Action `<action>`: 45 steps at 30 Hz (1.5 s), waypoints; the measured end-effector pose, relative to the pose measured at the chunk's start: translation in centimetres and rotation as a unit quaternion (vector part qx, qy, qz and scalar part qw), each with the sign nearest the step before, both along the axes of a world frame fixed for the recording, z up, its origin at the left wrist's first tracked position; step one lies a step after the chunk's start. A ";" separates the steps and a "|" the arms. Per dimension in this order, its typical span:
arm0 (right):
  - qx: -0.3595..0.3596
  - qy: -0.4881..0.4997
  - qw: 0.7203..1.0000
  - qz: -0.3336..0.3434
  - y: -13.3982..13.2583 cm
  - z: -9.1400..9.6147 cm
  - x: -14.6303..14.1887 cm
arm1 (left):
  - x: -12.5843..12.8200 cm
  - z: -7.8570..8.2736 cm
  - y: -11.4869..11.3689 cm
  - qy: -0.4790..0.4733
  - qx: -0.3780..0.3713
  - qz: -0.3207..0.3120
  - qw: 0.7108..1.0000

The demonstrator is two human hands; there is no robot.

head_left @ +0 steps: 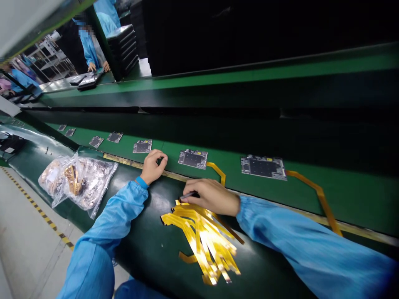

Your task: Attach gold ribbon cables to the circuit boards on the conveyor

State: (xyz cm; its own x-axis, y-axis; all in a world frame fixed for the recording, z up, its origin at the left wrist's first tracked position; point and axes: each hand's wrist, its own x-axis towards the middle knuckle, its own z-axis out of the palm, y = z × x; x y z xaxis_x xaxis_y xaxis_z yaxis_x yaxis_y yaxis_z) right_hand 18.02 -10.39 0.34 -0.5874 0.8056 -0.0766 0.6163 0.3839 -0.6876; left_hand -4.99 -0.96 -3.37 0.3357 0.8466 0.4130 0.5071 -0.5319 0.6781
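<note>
My right hand (209,196) rests on the dark green bench, closed on thin dark tweezers (188,195) whose tip touches the top of a pile of yellow flex strips (202,238). My left hand (152,165) lies curled at the bench edge beside the conveyor, its fingers bent, and nothing shows in it. Just beyond my hands a circuit board (193,158) with a yellow flex strip (218,171) attached lies on the belt. Another board (263,167) with a long strip (321,199) lies to the right.
Several more boards (142,146) lie along the green conveyor belt (174,151) toward the far left. Clear plastic bags of parts (77,178) sit on the bench's left end. Other people in blue coats (90,47) work at the far left, near stacked black trays (124,45).
</note>
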 end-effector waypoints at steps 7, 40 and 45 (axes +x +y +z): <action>-0.006 0.172 0.985 -0.006 1.2 0.9 -1.8 | -1.4 1.6 2.8 0.178 -0.023 0.146 0.973; -0.039 0.028 0.943 -0.330 12.6 -3.2 -3.5 | 0.5 0.9 4.3 0.199 -0.066 0.030 0.977; -0.028 -0.004 0.943 -0.331 12.8 -3.3 -3.2 | 0.6 0.6 4.0 0.177 -0.057 0.004 0.983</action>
State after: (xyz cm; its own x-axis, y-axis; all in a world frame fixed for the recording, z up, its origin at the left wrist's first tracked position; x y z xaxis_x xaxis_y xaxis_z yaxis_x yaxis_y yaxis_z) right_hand 14.84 2.36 -3.00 0.0429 0.9903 -0.1320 0.7143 -0.1227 -0.6890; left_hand -4.39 3.08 -2.77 0.4345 0.8837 0.1740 0.7257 -0.4579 0.5135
